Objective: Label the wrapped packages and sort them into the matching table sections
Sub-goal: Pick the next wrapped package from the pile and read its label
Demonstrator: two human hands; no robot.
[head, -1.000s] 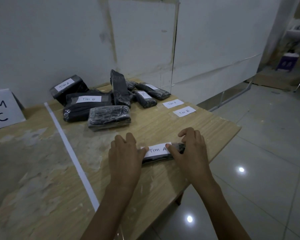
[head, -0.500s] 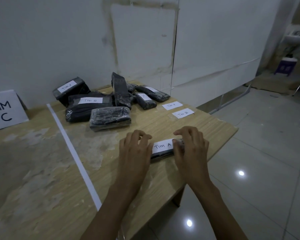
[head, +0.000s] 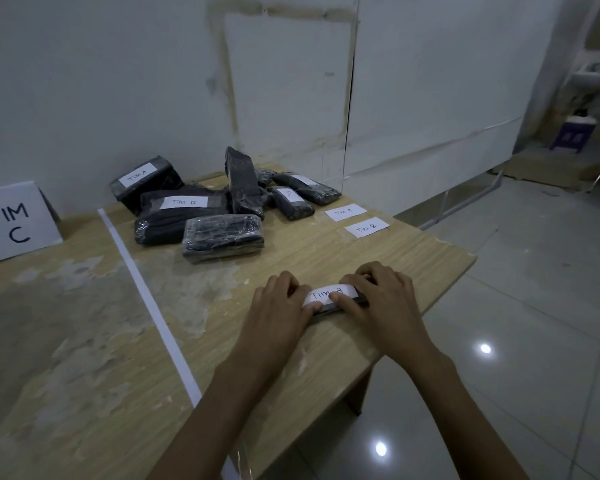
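A small black wrapped package (head: pixel 329 309) lies near the table's front right edge with a white "TIM A" label (head: pixel 326 294) on top. My left hand (head: pixel 278 306) grips its left end, thumb on the label. My right hand (head: pixel 385 299) grips the right end, thumb pressing the label's lower edge. Most of the package is hidden under my fingers. Behind, a pile of black wrapped packages (head: pixel 222 237) holds one marked "Tim A" (head: pixel 137 176) and one marked "Tim B" (head: pixel 184 202). Two loose labels, "Tim A" (head: pixel 345 212) and "Tim B" (head: pixel 367 227), lie on the table.
A white tape strip (head: pixel 146 299) divides the wooden table (head: pixel 84 341) into sections. A "TIM C" sign (head: pixel 13 221) stands at the far left against the wall. The table's right edge drops to a tiled floor (head: pixel 516 323).
Both hands have closed in toward each other along the small package, covering more of its ends, and the right thumb now presses the label.
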